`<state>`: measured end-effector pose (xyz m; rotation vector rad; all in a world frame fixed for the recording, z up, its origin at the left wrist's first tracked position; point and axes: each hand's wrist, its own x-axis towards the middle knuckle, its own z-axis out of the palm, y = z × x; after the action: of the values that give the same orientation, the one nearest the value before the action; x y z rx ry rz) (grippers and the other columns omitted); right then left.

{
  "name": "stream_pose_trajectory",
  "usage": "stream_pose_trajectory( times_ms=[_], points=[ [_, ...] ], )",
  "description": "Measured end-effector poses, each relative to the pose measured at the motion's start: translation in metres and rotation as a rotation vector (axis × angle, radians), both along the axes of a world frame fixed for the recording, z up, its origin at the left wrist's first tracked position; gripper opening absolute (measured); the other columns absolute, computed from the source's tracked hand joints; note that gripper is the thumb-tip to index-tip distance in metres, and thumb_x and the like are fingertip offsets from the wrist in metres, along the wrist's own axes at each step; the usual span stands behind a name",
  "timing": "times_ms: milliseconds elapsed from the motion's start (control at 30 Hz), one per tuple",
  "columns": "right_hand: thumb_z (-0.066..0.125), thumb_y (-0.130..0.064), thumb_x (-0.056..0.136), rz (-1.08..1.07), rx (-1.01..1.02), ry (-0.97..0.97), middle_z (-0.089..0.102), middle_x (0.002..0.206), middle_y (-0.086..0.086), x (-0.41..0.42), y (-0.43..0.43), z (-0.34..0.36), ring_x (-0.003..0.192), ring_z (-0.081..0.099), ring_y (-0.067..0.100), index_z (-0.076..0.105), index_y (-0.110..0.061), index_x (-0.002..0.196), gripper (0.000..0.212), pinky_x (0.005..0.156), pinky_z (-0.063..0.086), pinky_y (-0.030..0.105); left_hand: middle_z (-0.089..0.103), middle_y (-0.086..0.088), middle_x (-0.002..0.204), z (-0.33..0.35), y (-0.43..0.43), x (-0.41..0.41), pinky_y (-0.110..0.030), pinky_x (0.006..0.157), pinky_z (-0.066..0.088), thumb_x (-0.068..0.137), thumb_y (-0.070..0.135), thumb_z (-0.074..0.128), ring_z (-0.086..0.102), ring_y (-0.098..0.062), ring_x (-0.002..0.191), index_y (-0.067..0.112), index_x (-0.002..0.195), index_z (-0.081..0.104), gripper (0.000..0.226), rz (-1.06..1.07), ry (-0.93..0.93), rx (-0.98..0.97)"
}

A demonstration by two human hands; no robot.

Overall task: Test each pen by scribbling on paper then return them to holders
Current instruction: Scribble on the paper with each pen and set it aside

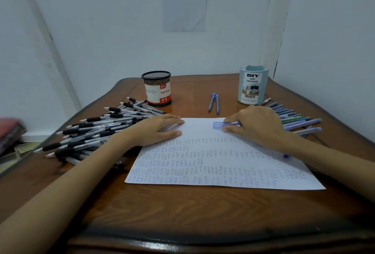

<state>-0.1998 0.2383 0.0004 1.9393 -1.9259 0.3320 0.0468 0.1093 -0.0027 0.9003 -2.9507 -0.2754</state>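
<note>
A white sheet of paper [215, 164] covered in rows of blue scribbles lies on the wooden table [182, 209]. My left hand [158, 130] rests flat on its upper left corner, fingers straight. My right hand [257, 124] grips a pale blue pen [223, 125] near the paper's top edge, its tip pointing left. A heap of black-grip pens [101, 130] lies at the left. Blue and green pens [294, 120] lie at the right. A black mesh holder [157, 88] and a light blue desk organizer [252, 85] stand at the back.
Two blue pens [214, 102] lie between the two holders. White walls close in the table's back and right. A printed sheet [183, 0] hangs on the wall. The table's left edge drops to the floor, where a red object [9, 130] lies.
</note>
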Motion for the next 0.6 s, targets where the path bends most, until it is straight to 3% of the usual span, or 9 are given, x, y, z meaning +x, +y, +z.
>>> stream_pose_trajectory(
  times_ms=[100, 167, 233, 300, 400, 500, 600],
  points=[
    [0.048, -0.062, 0.085, -0.025, 0.140, 0.065, 0.068, 0.109, -0.003, -0.005, 0.000, 0.009, 0.095, 0.062, 0.015, 0.053, -0.037, 0.130, 0.051, 0.053, 0.035, 0.019, 0.030, 0.009, 0.150, 0.000, -0.001, -0.001, -0.027, 0.109, 0.023, 0.093, 0.049, 0.038, 0.031, -0.010, 0.135, 0.029, 0.143, 0.034, 0.054, 0.002, 0.002, 0.007],
    [0.052, -0.058, 0.085, -0.007, 0.298, 0.017, 0.064, 0.114, -0.003, -0.010, 0.003, 0.016, 0.099, 0.058, 0.015, 0.040, -0.036, 0.140, 0.060, 0.063, 0.041, 0.022, 0.030, 0.009, 0.150, 0.000, -0.002, -0.001, -0.027, 0.108, 0.023, 0.093, 0.050, 0.038, 0.031, -0.010, 0.135, 0.029, 0.143, 0.034, 0.055, 0.002, 0.001, 0.004],
    [0.059, -0.043, 0.087, 0.031, 0.477, -0.150, 0.059, 0.101, -0.008, -0.013, 0.007, 0.024, 0.089, 0.055, 0.010, 0.031, -0.033, 0.144, 0.064, 0.072, 0.042, 0.021, 0.030, 0.009, 0.150, 0.000, -0.002, -0.001, -0.027, 0.108, 0.023, 0.092, 0.050, 0.037, 0.031, -0.010, 0.135, 0.029, 0.143, 0.034, 0.055, 0.001, -0.001, 0.007],
    [0.064, -0.024, 0.088, 0.073, 0.589, -0.357, 0.057, 0.087, -0.009, -0.022, 0.011, 0.034, 0.074, 0.058, 0.009, 0.036, -0.030, 0.138, 0.058, 0.064, 0.047, 0.017, 0.030, 0.009, 0.150, 0.000, -0.001, -0.001, -0.027, 0.108, 0.023, 0.091, 0.051, 0.037, 0.031, -0.010, 0.135, 0.029, 0.143, 0.034, 0.056, -0.001, 0.000, 0.009],
    [0.062, -0.009, 0.087, 0.168, 0.704, -0.691, 0.068, 0.081, 0.006, -0.040, 0.014, 0.053, 0.060, 0.066, 0.020, 0.048, -0.023, 0.117, 0.036, 0.053, 0.054, 0.024, 0.030, 0.009, 0.150, 0.000, -0.001, 0.000, -0.026, 0.108, 0.021, 0.092, 0.050, 0.038, 0.030, -0.011, 0.136, 0.029, 0.143, 0.033, 0.055, 0.000, 0.001, 0.011],
    [0.063, -0.021, 0.084, 0.300, 0.801, -0.927, 0.070, 0.085, 0.012, -0.056, 0.019, 0.063, 0.054, 0.066, 0.020, 0.062, -0.013, 0.103, 0.021, 0.051, 0.055, 0.024, 0.030, 0.008, 0.150, 0.000, 0.000, -0.001, -0.023, 0.107, 0.021, 0.094, 0.047, 0.038, 0.030, -0.011, 0.135, 0.028, 0.144, 0.033, 0.054, -0.005, 0.000, 0.004],
    [0.080, -0.042, 0.066, 0.386, 0.833, -1.157, 0.069, 0.090, 0.014, -0.071, 0.016, 0.059, 0.050, 0.064, 0.017, 0.072, -0.012, 0.097, 0.044, 0.049, 0.055, 0.023, 0.030, 0.008, 0.150, 0.001, 0.001, 0.000, -0.025, 0.108, 0.022, 0.094, 0.047, 0.038, 0.030, -0.011, 0.135, 0.028, 0.144, 0.034, 0.054, 0.000, -0.005, 0.002]
  ],
)
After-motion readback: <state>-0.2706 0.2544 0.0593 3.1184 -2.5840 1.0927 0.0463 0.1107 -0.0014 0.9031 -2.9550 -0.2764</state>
